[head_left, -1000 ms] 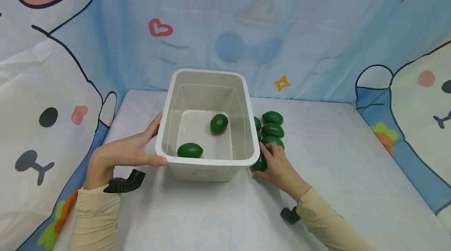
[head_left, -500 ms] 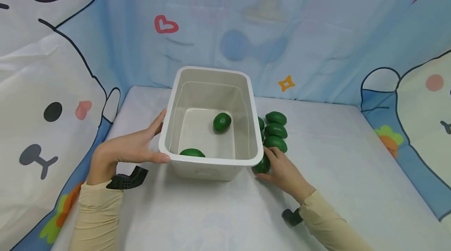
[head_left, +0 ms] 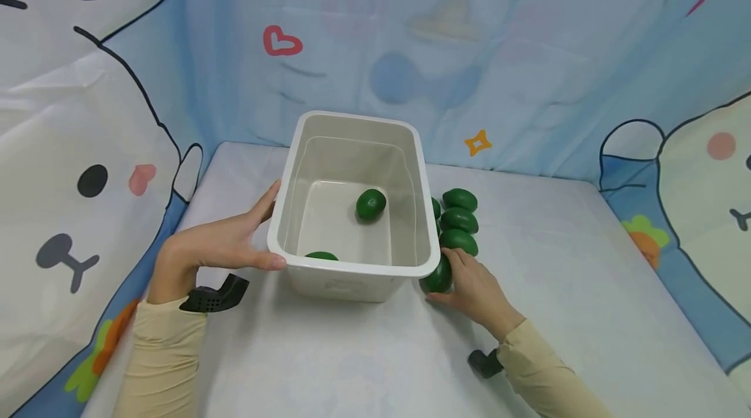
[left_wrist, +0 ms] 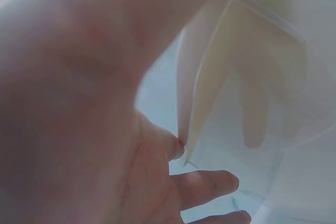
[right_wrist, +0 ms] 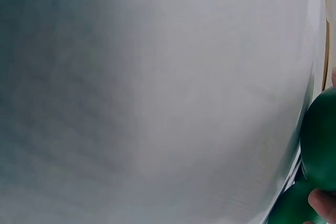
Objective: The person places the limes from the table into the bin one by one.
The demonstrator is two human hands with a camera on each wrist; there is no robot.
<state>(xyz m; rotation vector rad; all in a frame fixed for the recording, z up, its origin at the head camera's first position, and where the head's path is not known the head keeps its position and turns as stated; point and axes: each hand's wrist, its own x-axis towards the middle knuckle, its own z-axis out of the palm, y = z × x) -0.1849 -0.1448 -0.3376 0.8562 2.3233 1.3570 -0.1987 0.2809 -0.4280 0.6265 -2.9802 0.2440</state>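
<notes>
The left hand (head_left: pixel 220 245) stays flat against the left wall of the white bin (head_left: pixel 352 144), fingers straight and thumb on the rim, bracing it as before. In the bin lie 2 green fruits (head_left: pixel 371 204). At the bin's front right corner, the right hand (head_left: pixel 475 287) has curled its fingers tighter around the nearest green fruit (head_left: pixel 439 276), which still sits on the table (head_left: pixel 557 313), so the pick-up looks begun but not made.

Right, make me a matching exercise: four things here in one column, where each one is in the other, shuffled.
Things:
1. left hand
2. right hand
3. white bin
4. round green fruit

Places:
A. on the bin's floor
B. on the table, between the hands
C. around a green fruit beside the bin's right corner
D. against the bin's left wall

Pairs: 1-D, 2-C, 3-B, 4-A
</notes>
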